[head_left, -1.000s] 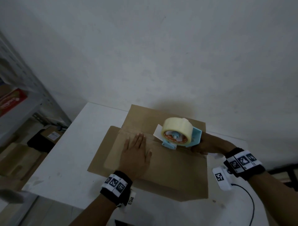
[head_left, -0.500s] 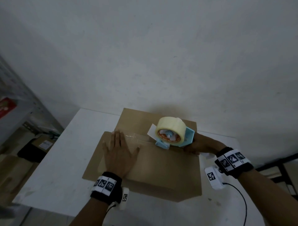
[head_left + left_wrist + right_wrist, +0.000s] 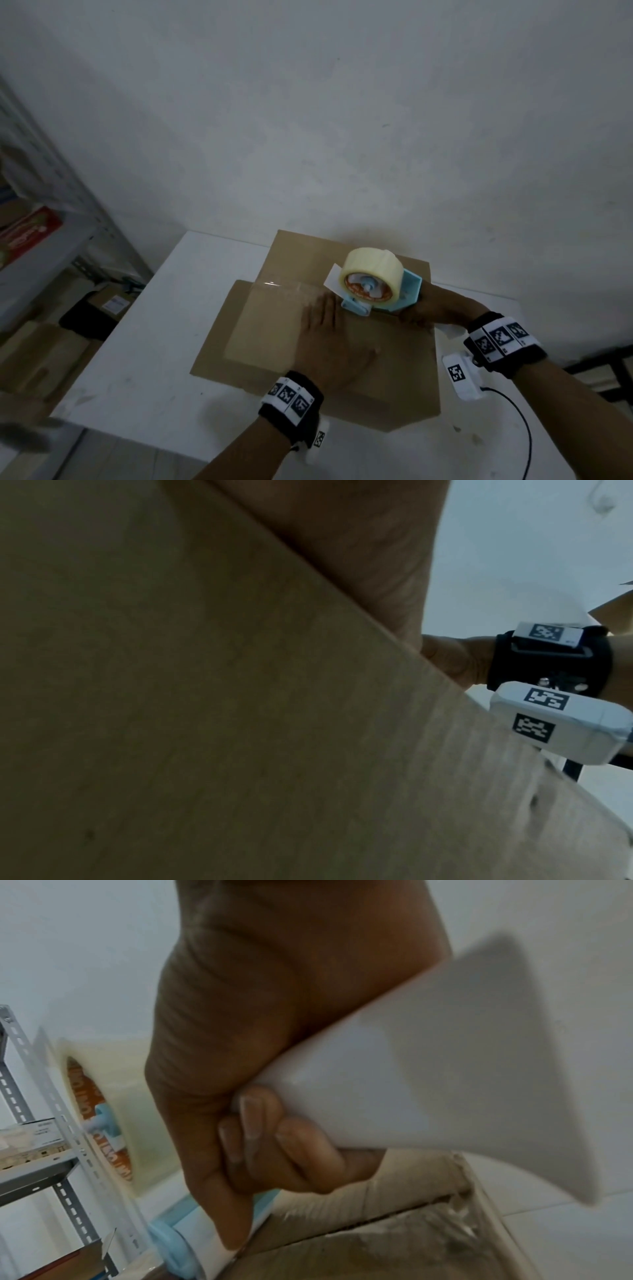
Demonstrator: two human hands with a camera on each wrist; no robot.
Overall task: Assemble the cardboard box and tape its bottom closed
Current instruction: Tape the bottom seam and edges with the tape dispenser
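A brown cardboard box (image 3: 267, 335) lies bottom up on the white table (image 3: 144, 359), its flaps folded shut. A strip of clear tape (image 3: 284, 286) runs along the seam. My left hand (image 3: 329, 339) lies flat on the box, fingers straight, just left of the dispenser. My right hand (image 3: 431, 308) grips the white handle (image 3: 428, 1085) of the light blue tape dispenser (image 3: 407, 291), which stands on the seam with its tape roll (image 3: 371, 274). In the left wrist view the cardboard (image 3: 205, 696) fills most of the frame.
A grey metal shelf (image 3: 44, 246) with boxes stands to the left of the table. More cartons (image 3: 113, 301) sit on the floor below it. A plain wall (image 3: 342, 120) rises right behind the table. A black cable (image 3: 520, 428) trails over the table's right side.
My left hand slid left along the taped seam, then back right, and now lies beside the dispenser. The dispenser and my right hand stayed near the box's right end.
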